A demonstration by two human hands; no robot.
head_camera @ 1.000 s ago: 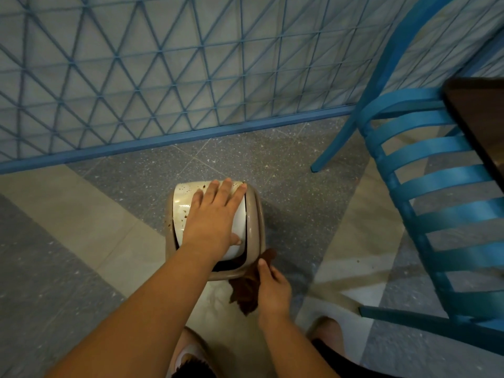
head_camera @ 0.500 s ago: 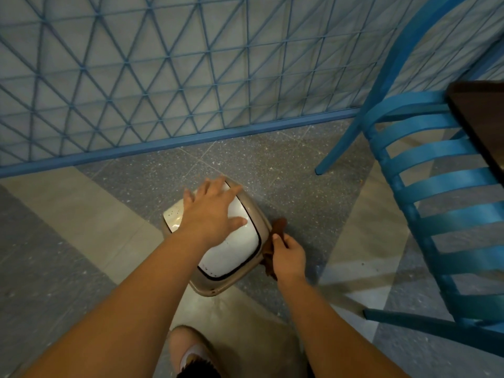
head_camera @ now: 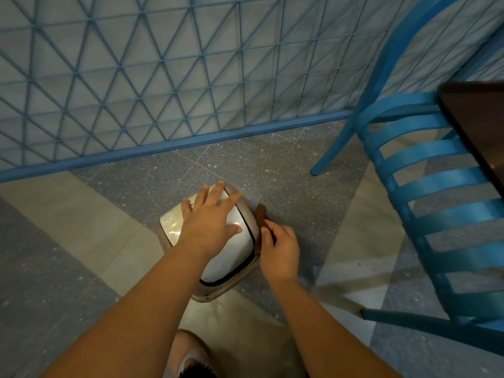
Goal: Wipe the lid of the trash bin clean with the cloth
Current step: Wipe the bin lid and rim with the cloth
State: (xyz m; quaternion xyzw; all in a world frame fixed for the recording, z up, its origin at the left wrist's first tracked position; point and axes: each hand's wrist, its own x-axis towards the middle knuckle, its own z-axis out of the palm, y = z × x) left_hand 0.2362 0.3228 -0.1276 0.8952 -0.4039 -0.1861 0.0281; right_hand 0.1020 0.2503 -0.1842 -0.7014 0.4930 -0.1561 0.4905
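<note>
A small beige trash bin stands on the floor below me, its white swing lid facing up with small dark specks near its left end. My left hand lies flat on the lid with the fingers spread, pressing down on it. My right hand holds a brown cloth against the bin's right rim. Most of the cloth is hidden in that hand; one end sticks out beyond the fingers.
A blue slatted chair stands close on the right, one leg reaching the floor near the bin. A dark tabletop corner overhangs it. A blue lattice fence runs behind the bin. My foot is just below it.
The bin has turned clockwise under my left hand. My right hand has carried the cloth from the bin's near edge up along its right rim.
</note>
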